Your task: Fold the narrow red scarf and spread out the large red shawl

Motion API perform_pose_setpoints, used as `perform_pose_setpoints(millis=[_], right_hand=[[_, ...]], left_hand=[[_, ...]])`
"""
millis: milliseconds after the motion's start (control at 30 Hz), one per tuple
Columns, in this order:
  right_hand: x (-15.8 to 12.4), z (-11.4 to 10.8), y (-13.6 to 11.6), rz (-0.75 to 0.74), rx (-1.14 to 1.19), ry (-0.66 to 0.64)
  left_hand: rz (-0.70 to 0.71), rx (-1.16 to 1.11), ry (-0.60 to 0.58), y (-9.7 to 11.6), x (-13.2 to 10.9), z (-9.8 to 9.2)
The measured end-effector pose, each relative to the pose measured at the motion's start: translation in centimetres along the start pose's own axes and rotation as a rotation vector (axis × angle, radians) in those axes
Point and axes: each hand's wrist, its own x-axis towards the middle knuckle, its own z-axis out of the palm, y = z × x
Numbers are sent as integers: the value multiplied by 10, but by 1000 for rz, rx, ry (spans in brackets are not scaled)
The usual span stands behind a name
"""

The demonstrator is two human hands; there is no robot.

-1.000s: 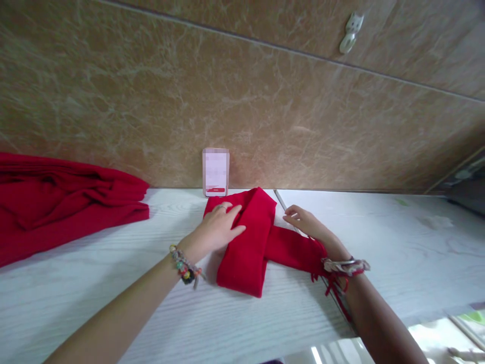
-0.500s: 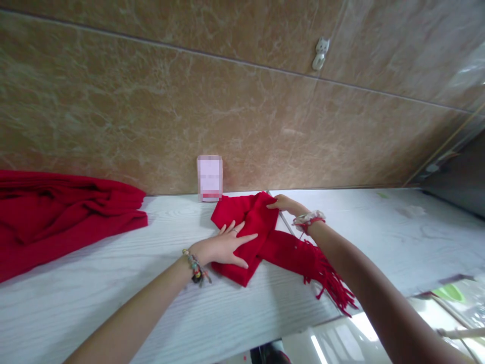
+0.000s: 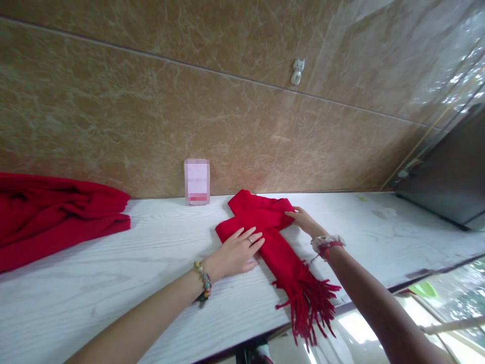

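A red fringed scarf (image 3: pixel 278 253) lies partly folded on the white wood-grain counter (image 3: pixel 159 268). Its tasselled end hangs toward the front edge on the right. My left hand (image 3: pixel 237 253), ringed and with a beaded bracelet at the wrist, rests across the scarf's lower left part with fingers stretched out. At the right end of the folded part, my right hand (image 3: pixel 303 219) pinches the scarf's edge between thumb and fingers. The underside of the folds is hidden.
A larger red cloth (image 3: pixel 56 217) lies bunched at the far left. Against the brown marbled wall (image 3: pixel 144 121) stands a small pale pink card or box (image 3: pixel 197 179), its face blurred. A white cat-shaped hook (image 3: pixel 297 72) sits on the wall. A dark grey box-like object (image 3: pixel 450 172) stands at the right.
The scarf has shifted and turned, its fringe swinging down toward the front edge. My right hand has moved right with the edge it grips. The camera view has also shifted.
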Motion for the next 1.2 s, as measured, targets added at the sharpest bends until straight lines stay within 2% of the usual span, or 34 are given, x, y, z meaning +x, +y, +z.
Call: perform_pose_setpoints(millis=[167, 333, 400, 500, 700, 900, 1033, 1100, 1133, 1200], right_hand=[[19, 16, 13, 128, 190, 106], [28, 18, 31, 115, 272, 185], [30, 19, 36, 83, 286, 201], [32, 20, 39, 63, 269, 209], [34, 20, 34, 105, 102, 266], [37, 15, 25, 181, 187, 154], [46, 16, 19, 194, 128, 246], [51, 17, 19, 199, 111, 263], [53, 17, 20, 203, 112, 263], [55, 18, 21, 218, 112, 261]], left_hand=[[1, 164, 39, -3, 28, 13], [38, 222, 70, -8, 42, 14], [104, 230, 60, -10, 38, 14], [176, 217, 69, -13, 18, 13], [179, 195, 117, -8, -24, 6], [162, 194, 127, 1, -28, 5], [173, 40, 136, -2, -24, 0], [72, -146, 159, -17, -19, -6], [-47, -257, 185, -27, -15, -8], [-434, -479, 264, -51, -3, -10]])
